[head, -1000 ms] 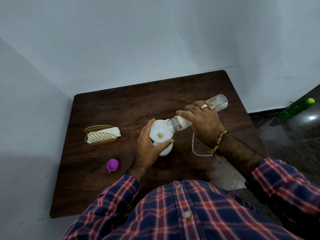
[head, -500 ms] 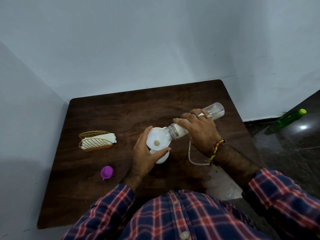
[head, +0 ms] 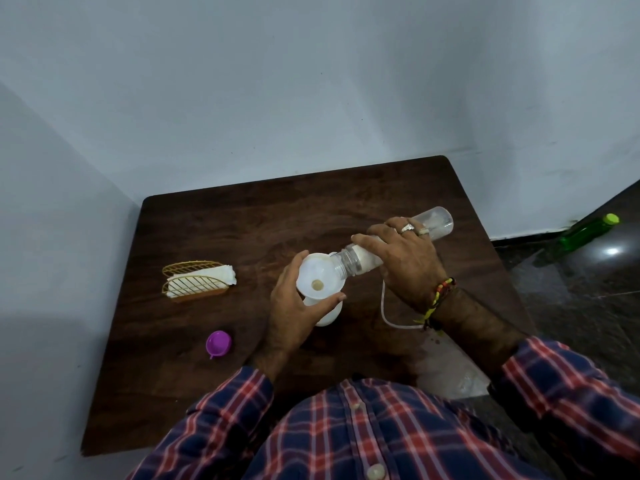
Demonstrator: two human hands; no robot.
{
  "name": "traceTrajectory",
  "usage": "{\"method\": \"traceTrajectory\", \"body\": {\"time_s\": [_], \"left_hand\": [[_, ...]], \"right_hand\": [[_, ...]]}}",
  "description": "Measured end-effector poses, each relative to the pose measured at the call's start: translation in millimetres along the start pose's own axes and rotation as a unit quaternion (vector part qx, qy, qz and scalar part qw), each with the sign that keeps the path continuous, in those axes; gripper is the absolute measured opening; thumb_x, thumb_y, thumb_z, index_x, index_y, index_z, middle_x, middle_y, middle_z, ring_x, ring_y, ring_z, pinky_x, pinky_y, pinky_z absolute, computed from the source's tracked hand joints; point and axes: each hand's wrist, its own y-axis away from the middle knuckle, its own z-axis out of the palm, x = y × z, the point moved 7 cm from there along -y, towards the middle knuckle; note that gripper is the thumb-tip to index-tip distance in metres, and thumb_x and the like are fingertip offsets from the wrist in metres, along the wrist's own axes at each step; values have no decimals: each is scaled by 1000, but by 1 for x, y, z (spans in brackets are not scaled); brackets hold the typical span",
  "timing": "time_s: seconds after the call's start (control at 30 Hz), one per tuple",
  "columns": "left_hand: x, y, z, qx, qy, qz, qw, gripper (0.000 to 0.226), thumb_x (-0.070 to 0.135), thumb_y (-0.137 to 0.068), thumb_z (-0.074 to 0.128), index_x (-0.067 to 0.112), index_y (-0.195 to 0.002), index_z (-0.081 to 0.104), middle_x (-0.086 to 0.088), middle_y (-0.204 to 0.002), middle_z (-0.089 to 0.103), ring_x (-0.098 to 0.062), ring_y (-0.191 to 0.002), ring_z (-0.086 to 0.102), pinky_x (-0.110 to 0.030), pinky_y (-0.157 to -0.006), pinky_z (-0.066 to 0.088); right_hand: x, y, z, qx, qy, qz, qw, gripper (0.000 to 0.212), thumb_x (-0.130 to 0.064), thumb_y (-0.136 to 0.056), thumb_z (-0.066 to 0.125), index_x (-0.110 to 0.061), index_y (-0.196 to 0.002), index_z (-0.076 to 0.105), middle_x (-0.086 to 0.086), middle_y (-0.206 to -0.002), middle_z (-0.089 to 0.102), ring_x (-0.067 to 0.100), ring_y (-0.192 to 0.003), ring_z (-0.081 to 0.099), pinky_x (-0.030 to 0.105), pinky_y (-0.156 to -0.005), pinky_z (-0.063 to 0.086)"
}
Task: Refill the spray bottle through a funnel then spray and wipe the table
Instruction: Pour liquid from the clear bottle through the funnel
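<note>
Pouring refill | right hand (head: 405,261) grips clear bottle (head: 367,256) tipped, mouth at funnel (head: 320,277) rim | left hand (head: 298,303) grips funnel atop spray bottle (head: 329,315) mid-table (head: 242,223) | refill underway by my read; spray, wipe not yet done | tissues (head: 201,284) left, untouched

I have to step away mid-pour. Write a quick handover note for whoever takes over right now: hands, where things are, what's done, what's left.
Left hand grips the white funnel seated on the spray bottle.
Right hand holds the clear bottle tipped, mouth at the funnel's rim.
Purple cap and the napkin holder lie on the table, left.
Done: funnel set, pour begun.
Left: finish the pour, close the bottle, spray, wipe.
</note>
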Motion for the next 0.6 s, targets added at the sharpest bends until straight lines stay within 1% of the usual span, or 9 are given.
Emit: {"method": "traceTrajectory", "body": {"time_s": [0.13,0.2,0.27,0.37,0.43,0.5,0.53,0.6], "left_hand": [[-2,-1,-1,4,-3,0,1000,92,37,-64,89,17,-143,45,3,-139,52,-2,-123,44,-21,-101,39],[-3,0,-1,0,-5,-1,1000,93,37,-65,89,17,-143,43,4,-140,51,-1,-123,43,-21,-101,38],[-3,1,0,-5,-1,-4,1000,95,36,-65,89,16,-145,41,3,-141,50,0,-123,40,-23,-103,37],[-2,1,1,-4,-4,-3,1000,103,40,-64,88,17,-149,35,2,-146,46,1,-126,37,-25,-106,36],[-5,0,-1,-10,2,-15,1000,111,40,-63,89,20,-152,28,3,-148,43,2,-127,34,-23,-105,33],[-8,0,-5,-21,23,-24,999,115,42,-62,89,24,-154,23,4,-149,41,1,-129,35,-22,-104,33],[-9,1,-7,-22,45,-27,998,113,46,-63,87,26,-154,22,3,-149,41,-2,-131,38,-22,-103,36],[-20,5,-15,-5,91,-37,995,97,57,-72,72,26,-152,27,3,-148,42,-5,-131,44,-15,-101,42]], "right_hand": [[3,0,3,-14,-37,17,999,67,-6,-67,77,-26,-129,60,2,-120,66,32,-113,58,54,-93,49],[5,2,3,-9,-59,31,998,65,-8,-68,77,-25,-128,61,1,-119,66,31,-111,59,51,-89,52],[6,5,4,0,-101,47,994,59,-14,-72,77,-24,-128,61,0,-118,67,29,-107,60,49,-85,53],[11,9,7,11,-178,76,981,54,-28,-76,76,-27,-127,60,-4,-118,67,23,-105,63,45,-88,52],[19,12,11,22,-259,113,959,60,-29,-71,80,-25,-127,60,-3,-119,68,20,-105,64,41,-91,53],[26,15,14,36,-344,156,925,64,-24,-68,85,-20,-127,61,-2,-120,68,14,-105,64,31,-94,52],[28,16,14,43,-377,170,910,64,-20,-68,87,-18,-127,62,-2,-120,69,10,-104,65,24,-93,51],[27,18,15,60,-429,186,882,62,-12,-69,88,-14,-126,63,-3,-116,70,-1,-97,65,15,-86,50]]}}
